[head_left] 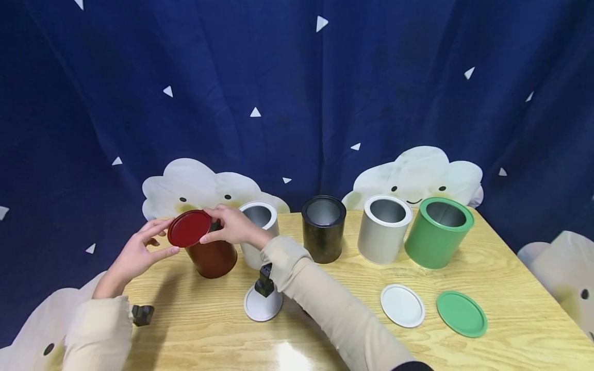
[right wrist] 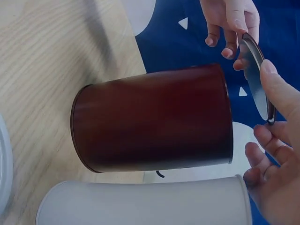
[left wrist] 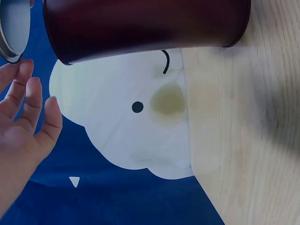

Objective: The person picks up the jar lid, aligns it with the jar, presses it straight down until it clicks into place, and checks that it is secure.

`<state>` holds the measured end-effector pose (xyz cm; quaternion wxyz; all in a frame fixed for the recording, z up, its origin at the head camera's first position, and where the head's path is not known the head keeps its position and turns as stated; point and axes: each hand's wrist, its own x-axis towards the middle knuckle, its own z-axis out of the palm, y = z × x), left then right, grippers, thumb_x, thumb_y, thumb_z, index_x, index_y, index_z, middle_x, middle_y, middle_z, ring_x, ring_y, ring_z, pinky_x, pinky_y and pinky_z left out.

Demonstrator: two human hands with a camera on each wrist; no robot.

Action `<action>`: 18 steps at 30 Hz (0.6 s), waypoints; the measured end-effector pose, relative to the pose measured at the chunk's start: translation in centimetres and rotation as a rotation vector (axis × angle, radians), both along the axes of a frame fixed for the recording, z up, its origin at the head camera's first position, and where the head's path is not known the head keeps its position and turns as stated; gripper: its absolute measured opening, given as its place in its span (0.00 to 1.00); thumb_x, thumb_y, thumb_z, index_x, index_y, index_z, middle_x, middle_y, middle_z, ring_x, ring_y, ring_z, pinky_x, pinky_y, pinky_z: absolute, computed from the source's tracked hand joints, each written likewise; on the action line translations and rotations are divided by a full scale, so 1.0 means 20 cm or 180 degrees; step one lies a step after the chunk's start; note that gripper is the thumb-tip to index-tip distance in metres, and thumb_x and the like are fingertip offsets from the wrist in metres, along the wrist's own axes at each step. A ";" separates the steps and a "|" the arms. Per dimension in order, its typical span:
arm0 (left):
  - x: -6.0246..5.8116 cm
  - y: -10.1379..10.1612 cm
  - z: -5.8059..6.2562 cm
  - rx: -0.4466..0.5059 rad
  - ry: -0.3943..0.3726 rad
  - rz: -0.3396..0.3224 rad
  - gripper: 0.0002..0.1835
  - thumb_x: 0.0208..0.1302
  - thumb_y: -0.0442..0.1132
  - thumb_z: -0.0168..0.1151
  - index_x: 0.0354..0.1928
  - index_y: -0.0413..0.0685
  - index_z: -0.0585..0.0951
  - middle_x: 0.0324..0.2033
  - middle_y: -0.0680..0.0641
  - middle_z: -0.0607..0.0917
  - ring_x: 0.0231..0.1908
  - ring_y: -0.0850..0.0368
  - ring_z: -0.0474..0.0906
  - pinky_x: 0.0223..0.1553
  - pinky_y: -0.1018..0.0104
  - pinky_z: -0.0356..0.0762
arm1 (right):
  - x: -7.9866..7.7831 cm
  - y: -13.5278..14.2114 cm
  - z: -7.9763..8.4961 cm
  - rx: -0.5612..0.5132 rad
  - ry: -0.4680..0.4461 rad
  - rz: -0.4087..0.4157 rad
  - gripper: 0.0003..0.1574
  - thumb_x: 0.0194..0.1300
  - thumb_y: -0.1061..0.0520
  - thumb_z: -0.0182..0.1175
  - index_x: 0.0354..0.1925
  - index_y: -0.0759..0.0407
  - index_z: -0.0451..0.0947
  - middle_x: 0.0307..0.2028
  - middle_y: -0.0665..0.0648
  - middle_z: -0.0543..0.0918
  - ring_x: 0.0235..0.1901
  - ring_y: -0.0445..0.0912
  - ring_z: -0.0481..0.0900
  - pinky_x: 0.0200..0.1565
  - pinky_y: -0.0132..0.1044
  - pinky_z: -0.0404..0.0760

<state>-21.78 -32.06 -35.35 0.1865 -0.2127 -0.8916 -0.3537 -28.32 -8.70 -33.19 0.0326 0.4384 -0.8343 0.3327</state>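
Note:
Above a dark red can (head_left: 213,259), a round red lid (head_left: 189,230) is held in the air, tilted, between both hands. My left hand (head_left: 139,256) pinches its left edge with thumb and fingertips. My right hand (head_left: 235,224) holds the opposite edge, the thumb (right wrist: 281,89) lying on the lid's outer face and fingertips at the rim. The lid's grey underside (right wrist: 253,77) shows in the right wrist view, apart from the can's top. In the head view, lid and right hand hide the can's mouth.
Right of the red can stand open cans: white (head_left: 252,252), black (head_left: 323,239), off-white (head_left: 382,237) and green (head_left: 433,242). Three lids lie on the wooden table (head_left: 209,330): white (head_left: 255,309) under my right wrist, white (head_left: 402,306), green (head_left: 461,313). A blue curtain (head_left: 287,77) hangs behind.

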 end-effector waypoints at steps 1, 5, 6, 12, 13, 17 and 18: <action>-0.01 0.00 -0.01 0.0000 -0.0010 0.0007 0.32 0.42 0.25 0.70 0.55 0.32 0.72 0.45 0.55 0.72 0.40 0.68 0.65 0.33 0.69 0.64 | -0.01 0.00 0.00 -0.0007 0.0012 -0.0003 0.43 0.49 0.50 0.69 0.60 0.64 0.67 0.38 0.54 0.77 0.34 0.42 0.71 0.35 0.22 0.66; -0.03 0.00 -0.02 0.0013 -0.0070 0.0018 0.32 0.44 0.26 0.69 0.56 0.32 0.71 0.45 0.49 0.73 0.40 0.66 0.64 0.33 0.67 0.64 | -0.02 -0.01 -0.01 0.0028 0.0060 -0.0032 0.39 0.49 0.50 0.69 0.58 0.62 0.70 0.38 0.54 0.78 0.37 0.41 0.72 0.36 0.22 0.66; -0.03 0.00 -0.02 0.0006 -0.0098 0.0031 0.32 0.45 0.27 0.69 0.57 0.33 0.71 0.45 0.48 0.73 0.40 0.65 0.64 0.34 0.67 0.64 | -0.03 -0.02 -0.01 0.0052 0.0076 -0.0041 0.39 0.49 0.49 0.69 0.58 0.61 0.71 0.38 0.53 0.79 0.38 0.41 0.72 0.37 0.22 0.66; -0.04 0.00 -0.02 -0.0028 -0.0230 0.0036 0.31 0.49 0.30 0.67 0.58 0.33 0.70 0.46 0.43 0.72 0.41 0.66 0.63 0.35 0.66 0.63 | -0.04 -0.03 -0.02 0.0349 0.0171 -0.0153 0.38 0.52 0.46 0.66 0.59 0.58 0.70 0.45 0.53 0.79 0.47 0.42 0.71 0.48 0.26 0.64; -0.04 0.01 -0.02 -0.0019 -0.0237 0.0026 0.31 0.50 0.31 0.67 0.58 0.33 0.70 0.47 0.43 0.72 0.41 0.66 0.63 0.35 0.66 0.63 | -0.05 -0.03 -0.02 0.0410 0.0185 -0.0175 0.38 0.53 0.45 0.66 0.59 0.58 0.70 0.46 0.53 0.78 0.49 0.43 0.71 0.49 0.27 0.64; -0.07 0.01 -0.03 0.0031 -0.0248 0.0004 0.30 0.51 0.31 0.66 0.58 0.33 0.70 0.47 0.43 0.72 0.41 0.62 0.64 0.35 0.68 0.64 | -0.06 -0.02 -0.03 0.0542 0.0212 -0.0257 0.38 0.53 0.44 0.65 0.60 0.56 0.69 0.47 0.53 0.77 0.50 0.44 0.69 0.51 0.29 0.62; -0.08 0.01 -0.04 0.0039 -0.0257 0.0001 0.30 0.51 0.31 0.66 0.58 0.34 0.70 0.48 0.42 0.72 0.41 0.61 0.64 0.35 0.68 0.64 | -0.07 -0.02 -0.03 0.0552 0.0218 -0.0267 0.38 0.53 0.44 0.64 0.60 0.56 0.70 0.47 0.53 0.77 0.50 0.44 0.69 0.51 0.29 0.62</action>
